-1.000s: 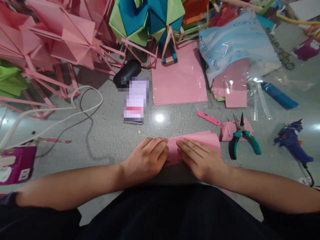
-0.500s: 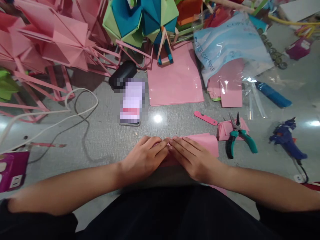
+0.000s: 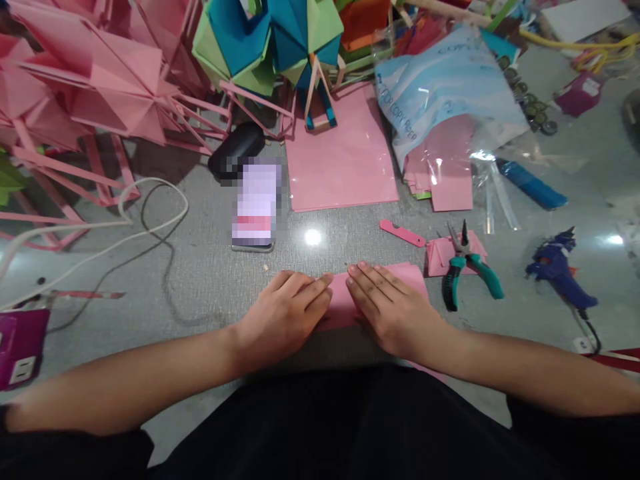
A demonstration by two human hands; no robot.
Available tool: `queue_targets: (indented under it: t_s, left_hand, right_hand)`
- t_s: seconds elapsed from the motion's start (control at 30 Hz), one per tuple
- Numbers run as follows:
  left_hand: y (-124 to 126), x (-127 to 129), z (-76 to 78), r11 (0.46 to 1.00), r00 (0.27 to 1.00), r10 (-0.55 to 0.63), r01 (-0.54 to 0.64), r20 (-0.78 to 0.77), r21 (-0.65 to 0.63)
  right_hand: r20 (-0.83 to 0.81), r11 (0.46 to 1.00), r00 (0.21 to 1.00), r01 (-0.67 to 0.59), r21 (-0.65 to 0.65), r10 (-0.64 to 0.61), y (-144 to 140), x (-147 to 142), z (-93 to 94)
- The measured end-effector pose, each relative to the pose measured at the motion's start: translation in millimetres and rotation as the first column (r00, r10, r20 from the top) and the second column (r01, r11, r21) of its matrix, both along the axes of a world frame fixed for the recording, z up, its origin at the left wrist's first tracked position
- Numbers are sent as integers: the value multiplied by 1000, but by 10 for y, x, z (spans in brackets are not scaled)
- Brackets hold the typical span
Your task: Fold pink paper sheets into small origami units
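Low in the middle of the frame, the left hand (image 3: 285,313) and right hand (image 3: 387,307) are pressing flat, fingers extended with no closed grip, on the folded pink paper (image 3: 345,297), pinning it to the floor to sharpen its crease; pliers (image 3: 463,267) are lying just right.

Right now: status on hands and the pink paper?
Left hand and right hand both flat, pressing the folded pink paper sheet on the grey floor. Teal-handled pliers lie just right, apart from the hands.

You are looking at a grey floor (image 3: 210,267) carrying pliers (image 3: 467,267), a glue gun (image 3: 560,270), a phone (image 3: 255,207) and pink sheets (image 3: 340,157).
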State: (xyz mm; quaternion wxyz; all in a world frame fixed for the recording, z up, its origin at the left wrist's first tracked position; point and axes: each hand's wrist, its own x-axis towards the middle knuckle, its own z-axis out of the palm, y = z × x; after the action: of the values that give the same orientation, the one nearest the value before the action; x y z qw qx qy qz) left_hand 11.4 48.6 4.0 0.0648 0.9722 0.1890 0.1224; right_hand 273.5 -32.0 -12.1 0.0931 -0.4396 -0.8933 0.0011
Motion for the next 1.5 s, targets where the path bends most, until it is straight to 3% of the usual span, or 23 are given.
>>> queue_targets:
  t_s: [0.27,0.47,0.6,0.7,0.87,1.13,1.27,1.3,1.37,1.43,1.5]
  left_hand:
    - [-4,7,-52,999,999,17,-18,37,27]
    - [-15,2,-64,997,1000,19,-20,17,72]
    - [-11,2,-41,995,999,39,-37,-25,96]
    - [45,2,-28,985,993,107,-99,-51,140]
    - [272,61,-12,967,972,202,-178,-119,184]
    - [462,514,165,951,919,299,-265,-257,160]
    - [416,606,191,959,925,283,-266,-252,101]
    - [398,600,185,961,931,274,-258,-243,97]
    - [353,563,166,962,936,270,-253,-227,100]
    - [290,510,141,963,942,268,-255,-200,87]
    - [221,452,102,970,957,243,-240,-161,39]
  right_hand:
    - [147,983,974,162,85,-174,-142,165,60]
    - [204,918,896,377,118,-394,-248,245,10]
    - [240,898,866,410,159,-438,-212,231,40]
    - [198,923,907,336,189,-371,-139,225,95]
    - [121,981,986,95,169,-116,-52,263,169]
    - [12,993,1000,24,119,-25,-209,134,95]
    - [-43,981,981,-193,-33,192,-111,74,202]
    - [-48,978,981,-189,-85,186,-24,101,266]
    - [33,996,999,32,-85,-29,204,209,406]
    - [173,937,926,347,-46,-335,452,353,512]
    - [203,896,882,442,-41,-426,659,481,546]
